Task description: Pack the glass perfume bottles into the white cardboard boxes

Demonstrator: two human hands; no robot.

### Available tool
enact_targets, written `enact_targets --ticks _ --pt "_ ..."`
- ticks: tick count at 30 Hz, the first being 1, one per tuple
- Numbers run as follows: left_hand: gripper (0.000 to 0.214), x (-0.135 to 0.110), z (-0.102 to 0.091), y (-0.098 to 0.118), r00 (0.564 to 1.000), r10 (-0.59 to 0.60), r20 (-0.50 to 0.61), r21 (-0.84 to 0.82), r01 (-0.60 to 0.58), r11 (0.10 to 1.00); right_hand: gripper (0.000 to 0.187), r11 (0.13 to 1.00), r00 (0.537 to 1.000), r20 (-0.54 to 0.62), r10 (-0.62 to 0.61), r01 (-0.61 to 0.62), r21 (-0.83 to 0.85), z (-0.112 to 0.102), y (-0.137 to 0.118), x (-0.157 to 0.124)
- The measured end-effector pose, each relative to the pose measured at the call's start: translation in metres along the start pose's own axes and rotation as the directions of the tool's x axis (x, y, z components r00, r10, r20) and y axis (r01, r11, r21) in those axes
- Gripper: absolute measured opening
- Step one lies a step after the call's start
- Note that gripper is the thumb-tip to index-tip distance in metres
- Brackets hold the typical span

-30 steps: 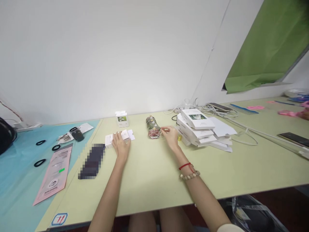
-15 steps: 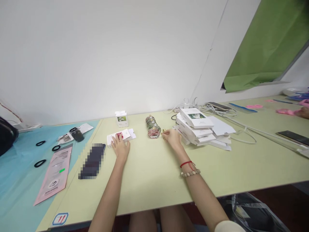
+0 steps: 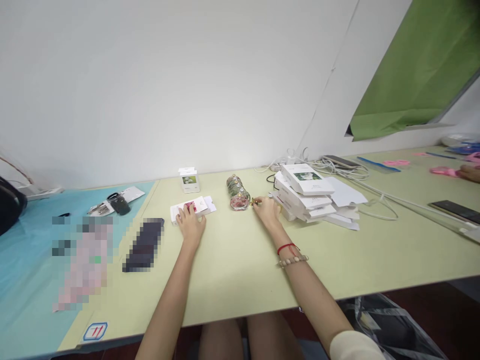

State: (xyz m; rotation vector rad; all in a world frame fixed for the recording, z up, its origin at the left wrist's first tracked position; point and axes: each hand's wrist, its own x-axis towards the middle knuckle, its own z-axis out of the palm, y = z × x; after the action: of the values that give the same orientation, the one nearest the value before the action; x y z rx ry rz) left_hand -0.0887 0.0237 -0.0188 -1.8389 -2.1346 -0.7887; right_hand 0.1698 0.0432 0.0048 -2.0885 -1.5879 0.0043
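My left hand (image 3: 191, 223) rests over a flat white box (image 3: 176, 212) with a pink picture on its top. Its fingers are stretched and the thumb is apart, near the box's front edge. A white flap sticks out at the box's right end. My right hand (image 3: 268, 212) pinches a small gold-coloured piece (image 3: 254, 201), too small to name. This lies close by the near end of a knobbly, clear glass-like object (image 3: 238, 192) with green and pink inside; whether they touch I cannot tell. Behind the left hand, a small white box (image 3: 189, 182) stands upright.
A leaning pile of white boxes (image 3: 305, 187) and papers lies right of my right hand. White cables (image 3: 348, 175) run behind it. A blurred dark rectangle (image 3: 144, 245) and a black jar (image 3: 119, 205) are on the left. A phone (image 3: 455, 212) lies far right.
The view has shifted slightly. Both hands keep nearly the same places, the left on the box and the right pinching the gold-coloured piece.
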Motion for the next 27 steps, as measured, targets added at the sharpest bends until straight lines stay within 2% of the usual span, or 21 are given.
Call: enact_targets --ticks 6,11,16,21,23,25,27 --pt "0.053 -0.001 0.000 0.002 1.000 -0.004 0.005 0.015 0.003 1.000 0.028 1.000 0.999 -0.035 0.027 -0.027 0.005 -0.001 -0.001 -0.002" --pt "0.054 -0.002 -0.001 0.002 1.000 -0.012 0.018 0.015 0.012 1.000 0.034 0.998 0.998 -0.005 -0.062 0.062 0.010 0.002 -0.008 -0.003" --pt "0.055 -0.002 0.001 0.002 1.000 -0.008 0.022 0.023 0.008 1.000 0.030 0.997 0.996 0.043 -0.078 0.078 -0.003 0.007 -0.009 -0.005" --pt "0.054 -0.002 0.003 0.001 1.000 0.003 0.008 0.028 -0.003 1.000 0.026 0.998 0.998 0.016 -0.060 0.060 0.016 0.008 -0.005 -0.005" --pt "0.054 -0.002 0.003 0.001 1.000 0.002 0.008 0.025 -0.003 1.000 0.025 0.996 0.997 -0.043 -0.061 0.064 0.067 0.004 -0.004 -0.004" --pt "0.054 -0.002 0.003 0.001 1.000 0.001 0.010 0.023 -0.001 1.000 0.026 0.982 0.983 -0.173 -0.060 0.089 0.165 -0.002 -0.003 -0.003" --pt "0.054 -0.003 0.003 0.001 1.000 0.000 0.009 0.022 0.000 1.000 0.031 0.951 0.948 -0.317 -0.030 0.124 0.282 -0.010 -0.004 -0.002"
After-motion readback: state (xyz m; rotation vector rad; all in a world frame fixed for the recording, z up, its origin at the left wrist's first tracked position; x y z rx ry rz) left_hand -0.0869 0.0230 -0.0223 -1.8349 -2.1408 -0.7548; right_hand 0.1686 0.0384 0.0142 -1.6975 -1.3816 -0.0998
